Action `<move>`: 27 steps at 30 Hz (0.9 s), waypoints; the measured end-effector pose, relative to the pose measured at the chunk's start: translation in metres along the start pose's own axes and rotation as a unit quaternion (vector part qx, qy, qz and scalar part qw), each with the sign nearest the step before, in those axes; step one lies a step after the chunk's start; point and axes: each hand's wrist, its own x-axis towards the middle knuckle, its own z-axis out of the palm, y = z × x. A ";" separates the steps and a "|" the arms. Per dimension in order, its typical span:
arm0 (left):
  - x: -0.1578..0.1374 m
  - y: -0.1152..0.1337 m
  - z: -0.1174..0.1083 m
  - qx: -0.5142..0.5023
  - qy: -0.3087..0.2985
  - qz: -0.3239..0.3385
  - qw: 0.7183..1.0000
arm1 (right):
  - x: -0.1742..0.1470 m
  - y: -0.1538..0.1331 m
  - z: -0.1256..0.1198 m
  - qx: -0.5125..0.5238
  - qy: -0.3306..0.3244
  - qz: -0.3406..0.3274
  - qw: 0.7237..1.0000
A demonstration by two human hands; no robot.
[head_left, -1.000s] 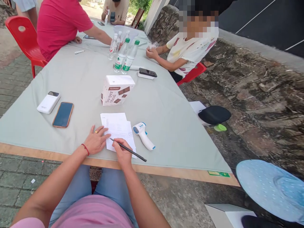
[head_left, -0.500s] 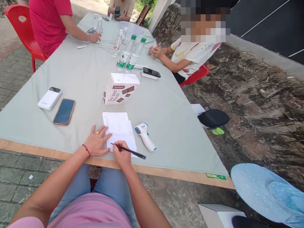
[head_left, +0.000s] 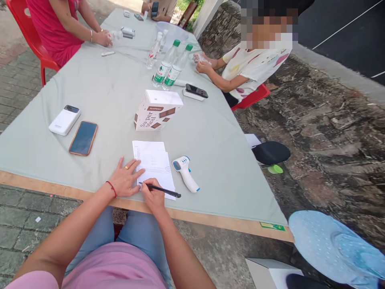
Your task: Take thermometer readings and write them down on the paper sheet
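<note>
My right hand (head_left: 153, 195) is closed around a black pen (head_left: 166, 190), its tip low on the white printed sheets (head_left: 153, 160). Fingers spread, my left hand (head_left: 125, 178) lies flat with its fingertips on the left edge of the papers. A white and blue infrared thermometer (head_left: 187, 173) rests just right of the sheets. Beyond them stands a white and brown "Super Meal" box (head_left: 157, 112). To the left lie a smartphone in a brown case (head_left: 83, 138) and a white power bank (head_left: 65, 119).
Several water bottles (head_left: 171, 68) stand past the box, near a phone on a white block (head_left: 195, 92). A person in pink (head_left: 60, 36) sits far left; another in a patterned shirt (head_left: 240, 68) sits right. A light blue hat (head_left: 333, 245) is at lower right.
The pen has shifted slightly left in my right hand's grip as the view moved a little. The person in pink has moved a bottle leftward and now has both hands on it.
</note>
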 end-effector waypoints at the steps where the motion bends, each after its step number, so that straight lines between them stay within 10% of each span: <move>1: 0.000 0.000 0.000 0.000 -0.002 -0.001 1.000 | 0.000 0.000 0.000 -0.001 -0.003 -0.002 1.000; 27: 0.000 0.000 0.001 -0.003 0.002 -0.008 1.000 | -0.001 0.001 -0.001 -0.001 0.005 -0.008 1.000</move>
